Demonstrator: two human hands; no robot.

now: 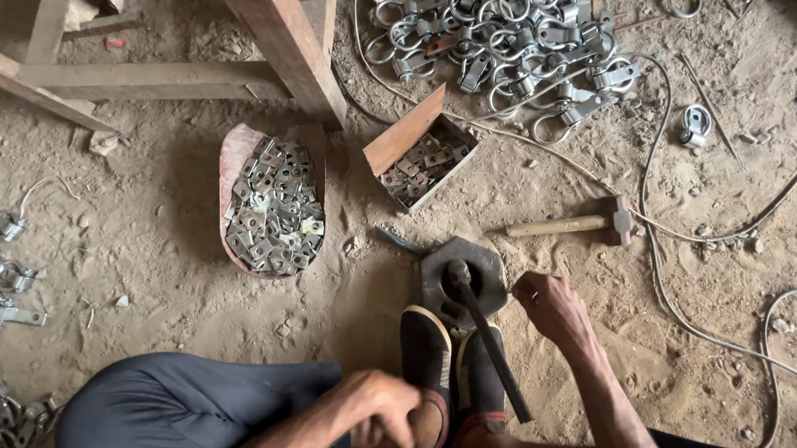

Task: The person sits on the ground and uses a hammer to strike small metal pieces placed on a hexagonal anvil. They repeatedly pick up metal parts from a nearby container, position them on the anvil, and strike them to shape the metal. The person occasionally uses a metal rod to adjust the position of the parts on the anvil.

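Illumination is soft, diffuse daylight of moderate brightness; no hard glare is present. The sandy floor reads evenly lit, warm and slightly muted. Shadows are faint and soft-edged, falling beneath the wooden frame and beside the tray of metal plates. The clamp pile shows dull highlights only. Focus is sharp at centre. Mild wide-angle stretching and slight softness appear toward the frame edges.

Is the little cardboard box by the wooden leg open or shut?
Open. The cardboard box has its flap standing up, and small metal plates show inside it.
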